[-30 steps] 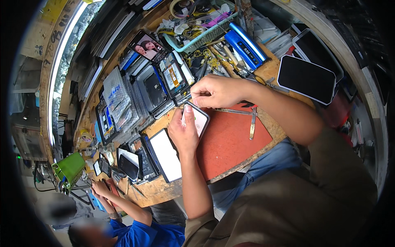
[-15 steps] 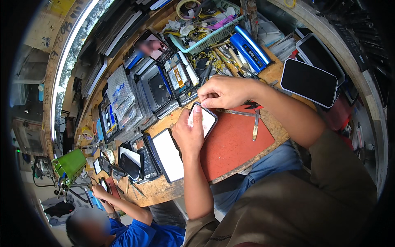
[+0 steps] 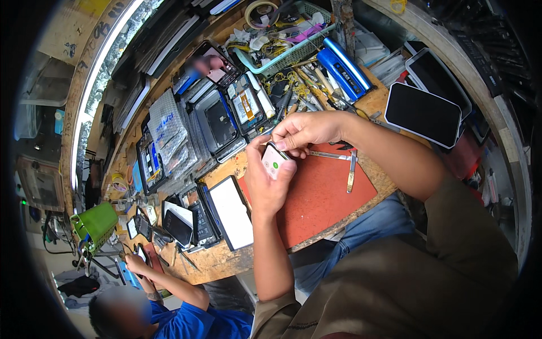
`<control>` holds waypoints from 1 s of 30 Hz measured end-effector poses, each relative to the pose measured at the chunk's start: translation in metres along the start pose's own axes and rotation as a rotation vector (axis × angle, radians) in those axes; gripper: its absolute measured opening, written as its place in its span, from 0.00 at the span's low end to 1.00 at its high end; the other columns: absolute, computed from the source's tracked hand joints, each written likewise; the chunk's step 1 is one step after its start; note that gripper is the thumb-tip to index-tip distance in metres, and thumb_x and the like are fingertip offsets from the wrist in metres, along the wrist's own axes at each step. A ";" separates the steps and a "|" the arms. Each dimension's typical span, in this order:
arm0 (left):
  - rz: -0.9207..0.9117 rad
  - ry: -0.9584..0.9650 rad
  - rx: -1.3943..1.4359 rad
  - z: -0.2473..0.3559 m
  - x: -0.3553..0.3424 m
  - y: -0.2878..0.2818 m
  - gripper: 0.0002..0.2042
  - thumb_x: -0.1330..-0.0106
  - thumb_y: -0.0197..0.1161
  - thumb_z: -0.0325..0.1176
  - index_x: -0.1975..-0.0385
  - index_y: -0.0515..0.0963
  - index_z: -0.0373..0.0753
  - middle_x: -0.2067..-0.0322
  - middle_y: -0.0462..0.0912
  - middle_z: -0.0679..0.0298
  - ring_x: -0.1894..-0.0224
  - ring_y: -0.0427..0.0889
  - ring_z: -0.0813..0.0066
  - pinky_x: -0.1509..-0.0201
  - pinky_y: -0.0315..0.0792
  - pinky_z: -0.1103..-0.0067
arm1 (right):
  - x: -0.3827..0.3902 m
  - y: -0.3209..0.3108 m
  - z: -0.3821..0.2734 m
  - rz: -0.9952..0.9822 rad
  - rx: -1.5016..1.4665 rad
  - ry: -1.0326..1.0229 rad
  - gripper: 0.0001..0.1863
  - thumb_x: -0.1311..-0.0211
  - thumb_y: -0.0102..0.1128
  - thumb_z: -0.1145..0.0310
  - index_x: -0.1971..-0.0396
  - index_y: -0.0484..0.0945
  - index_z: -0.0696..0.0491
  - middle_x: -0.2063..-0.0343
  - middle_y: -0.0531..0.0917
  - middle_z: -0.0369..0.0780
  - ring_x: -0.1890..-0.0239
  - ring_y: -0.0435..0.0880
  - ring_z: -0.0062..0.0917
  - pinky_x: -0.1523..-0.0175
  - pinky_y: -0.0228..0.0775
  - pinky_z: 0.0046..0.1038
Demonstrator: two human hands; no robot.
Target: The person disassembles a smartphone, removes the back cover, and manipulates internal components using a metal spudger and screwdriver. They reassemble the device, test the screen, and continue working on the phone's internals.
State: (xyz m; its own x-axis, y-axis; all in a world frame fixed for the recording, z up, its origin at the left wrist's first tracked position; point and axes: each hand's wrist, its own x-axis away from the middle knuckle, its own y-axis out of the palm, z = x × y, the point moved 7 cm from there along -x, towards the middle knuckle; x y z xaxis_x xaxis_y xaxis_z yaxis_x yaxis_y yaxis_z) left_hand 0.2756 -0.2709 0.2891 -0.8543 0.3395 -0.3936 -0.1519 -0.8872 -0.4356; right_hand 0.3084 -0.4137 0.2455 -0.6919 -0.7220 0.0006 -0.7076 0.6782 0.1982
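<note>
A smartphone (image 3: 275,162) with a lit white screen, showing a green round mark, is held tilted above the red mat (image 3: 324,206). My left hand (image 3: 266,189) is wrapped round its lower part, with the thumb along one side. At the phone's upper edge, my right hand (image 3: 307,129) closes on it with thumb and fingers; some of those fingers are hidden behind the phone. Metal tools, one a flat strip (image 3: 351,174), lie on the mat beside my right wrist. Left of my forearm rests a white flat panel (image 3: 231,213) with a dark edge.
Opened tablets (image 3: 217,121) and bubble-wrapped packs (image 3: 166,124) are stacked behind. A green basket (image 3: 282,59) of scraps, hand tools and a blue device (image 3: 344,69) stand at the back. Dark-screened tablets (image 3: 423,113) lie at right. A person in blue (image 3: 192,319) works at lower left.
The phone has tipped more upright in my left hand. My right hand has come down round its upper edge, with its fingers moving from a pinch at the corner to behind the phone.
</note>
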 end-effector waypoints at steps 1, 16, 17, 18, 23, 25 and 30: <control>-0.015 0.044 -0.053 0.005 0.000 0.002 0.29 0.34 0.77 0.49 0.43 0.76 0.37 0.50 0.85 0.49 0.50 0.86 0.54 0.45 0.79 0.65 | -0.001 0.000 0.002 -0.002 -0.035 -0.006 0.15 0.20 0.62 0.54 0.60 0.82 0.51 0.73 0.81 0.29 0.71 0.79 0.13 0.66 0.69 0.19; 0.152 0.043 -0.295 0.010 -0.004 -0.020 0.22 0.47 0.85 0.40 0.58 0.83 0.39 0.62 0.83 0.59 0.60 0.85 0.57 0.54 0.79 0.66 | -0.003 -0.020 -0.006 0.337 -0.065 -0.119 0.16 0.18 0.58 0.58 0.54 0.85 0.57 0.70 0.85 0.32 0.72 0.80 0.13 0.67 0.70 0.16; 0.131 0.013 -0.296 0.011 -0.004 -0.018 0.21 0.47 0.85 0.40 0.59 0.83 0.40 0.62 0.84 0.59 0.60 0.86 0.57 0.53 0.79 0.66 | -0.002 -0.025 -0.008 0.397 -0.094 -0.121 0.15 0.19 0.61 0.58 0.55 0.85 0.56 0.70 0.84 0.32 0.72 0.80 0.13 0.67 0.70 0.17; 0.120 -0.020 -0.297 0.011 -0.004 -0.017 0.21 0.47 0.85 0.41 0.59 0.83 0.40 0.63 0.84 0.59 0.60 0.86 0.57 0.53 0.79 0.67 | 0.003 -0.031 -0.012 0.470 -0.029 -0.132 0.15 0.20 0.61 0.58 0.55 0.85 0.56 0.70 0.84 0.32 0.72 0.80 0.12 0.67 0.71 0.17; -0.243 -0.277 -0.450 -0.004 0.007 0.018 0.23 0.44 0.78 0.54 0.61 0.83 0.42 0.61 0.90 0.55 0.60 0.90 0.54 0.59 0.81 0.60 | 0.009 -0.031 -0.034 0.679 0.251 -0.156 0.11 0.22 0.63 0.64 0.51 0.84 0.55 0.67 0.85 0.32 0.66 0.79 0.11 0.60 0.72 0.16; -0.215 -0.267 -0.492 -0.010 0.010 0.023 0.23 0.43 0.76 0.54 0.59 0.84 0.41 0.59 0.90 0.53 0.60 0.91 0.52 0.59 0.81 0.58 | -0.009 -0.007 -0.041 0.675 0.378 -0.244 0.10 0.23 0.64 0.67 0.50 0.84 0.57 0.63 0.87 0.33 0.61 0.81 0.13 0.54 0.75 0.20; 0.032 -0.024 -0.385 -0.023 0.014 0.026 0.26 0.39 0.75 0.52 0.49 0.82 0.40 0.59 0.88 0.52 0.58 0.87 0.51 0.53 0.77 0.61 | -0.070 0.083 -0.040 0.341 1.011 -0.295 0.13 0.36 0.65 0.74 0.54 0.89 0.61 0.56 0.85 0.51 0.50 0.84 0.42 0.45 0.80 0.41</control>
State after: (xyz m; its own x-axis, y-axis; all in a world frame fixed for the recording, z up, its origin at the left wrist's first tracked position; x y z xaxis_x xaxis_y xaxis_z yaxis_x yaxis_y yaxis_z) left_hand 0.2712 -0.2817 0.2535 -0.8675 0.3023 -0.3950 0.0686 -0.7138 -0.6970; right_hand 0.3037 -0.3126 0.3012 -0.7846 -0.5062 -0.3579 -0.1711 0.7317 -0.6598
